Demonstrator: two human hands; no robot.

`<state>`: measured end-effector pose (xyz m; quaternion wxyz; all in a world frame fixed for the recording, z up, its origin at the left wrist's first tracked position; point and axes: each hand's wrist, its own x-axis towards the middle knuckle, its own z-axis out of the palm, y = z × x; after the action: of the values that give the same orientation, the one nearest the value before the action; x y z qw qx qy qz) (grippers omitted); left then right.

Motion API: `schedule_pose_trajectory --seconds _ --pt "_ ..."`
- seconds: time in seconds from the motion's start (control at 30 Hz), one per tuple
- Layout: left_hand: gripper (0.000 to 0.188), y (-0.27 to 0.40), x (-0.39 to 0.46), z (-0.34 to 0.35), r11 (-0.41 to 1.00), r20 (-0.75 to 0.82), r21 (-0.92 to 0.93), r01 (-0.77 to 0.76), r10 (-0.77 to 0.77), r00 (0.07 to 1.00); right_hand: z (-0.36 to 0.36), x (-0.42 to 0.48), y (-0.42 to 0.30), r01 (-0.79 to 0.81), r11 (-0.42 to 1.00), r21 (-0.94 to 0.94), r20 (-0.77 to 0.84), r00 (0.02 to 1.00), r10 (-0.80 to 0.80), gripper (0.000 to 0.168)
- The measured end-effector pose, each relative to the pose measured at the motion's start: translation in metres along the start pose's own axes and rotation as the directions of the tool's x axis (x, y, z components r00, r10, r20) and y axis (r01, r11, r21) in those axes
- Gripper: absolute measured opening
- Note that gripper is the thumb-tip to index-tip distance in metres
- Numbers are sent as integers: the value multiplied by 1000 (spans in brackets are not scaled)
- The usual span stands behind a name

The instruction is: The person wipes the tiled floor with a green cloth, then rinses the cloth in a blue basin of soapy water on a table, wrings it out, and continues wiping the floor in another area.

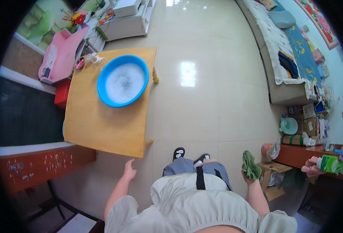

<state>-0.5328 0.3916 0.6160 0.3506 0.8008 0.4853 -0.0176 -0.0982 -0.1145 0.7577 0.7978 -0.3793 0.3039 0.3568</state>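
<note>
A crumpled green cloth (251, 166) hangs from my right hand (248, 178), out to the right of my body above the floor. My left hand (129, 169) holds nothing, and its fingers are a little apart. It hovers just off the near corner of a wooden table (107, 128), seemingly without touching it. On that table stands a round blue plastic basin (102, 93). White suds (125, 83) cover the liquid inside and hide whatever may lie beneath.
A small bowl with pink things (80, 63) sits at the table's far left corner. Left of it is a pink desk (61, 55). A sofa (288, 94) lines the right wall. An opened cardboard box (273, 186) and a green package (331, 164) are at my right.
</note>
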Motion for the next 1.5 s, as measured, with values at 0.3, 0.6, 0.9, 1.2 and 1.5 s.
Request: schedule_pose_trajectory --seconds 0.3,0.6,0.9,1.2,1.5 --pt "27 124 8 -24 698 301 -603 388 -251 920 170 106 -24 -120 938 -325 95 983 159 35" --pt "52 299 55 -26 202 109 -973 114 -33 993 389 156 182 197 690 -697 517 804 294 71" --pt "27 191 227 -150 345 85 -922 175 -261 961 517 247 270 591 256 -765 643 724 249 49" --pt "42 130 355 -170 493 -13 -819 293 -527 850 596 346 297 657 -504 -561 686 709 162 29" --pt "62 139 422 -92 971 -32 237 28 -21 999 560 366 380 689 -724 33 488 621 613 58"
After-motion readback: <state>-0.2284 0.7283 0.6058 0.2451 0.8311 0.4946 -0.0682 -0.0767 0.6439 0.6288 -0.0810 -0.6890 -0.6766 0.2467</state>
